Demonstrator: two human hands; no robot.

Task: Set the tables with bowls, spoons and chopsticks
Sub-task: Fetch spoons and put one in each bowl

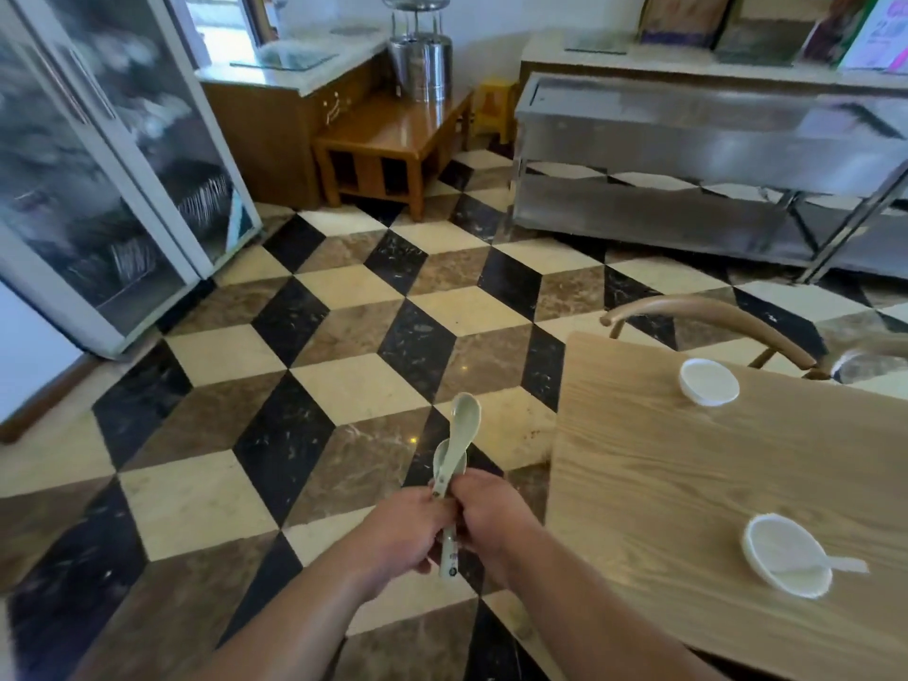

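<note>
A: Where are the spoons?

B: A bunch of pale green ceramic soup spoons [459, 435] is held in front of the person, over the patterned tile floor [344, 336] and just left of the wooden table [663, 484]. At least 2 scoops show, stacked and pointing away; I cannot tell the exact count.

A: And the hands?

B: Both are closed around the handles. The left hand [403, 528] has its fingers curled round them from the left, and the right hand [491, 513] curls in from the right, the 2 hands touching. One handle end pokes out below them.

A: What is on the table?

B: 2 white bowls, well apart. The near bowl [786, 552] holds a white spoon [847, 565], its handle sticking out over the rim to the right. The far bowl [709, 380] sits near the table's far edge, beside a chair [712, 317] with a curved wooden back.

A: Anything else?

B: A glass-door cabinet [98, 189] stands at the left, and a steel counter [688, 140] runs along the back wall.
</note>
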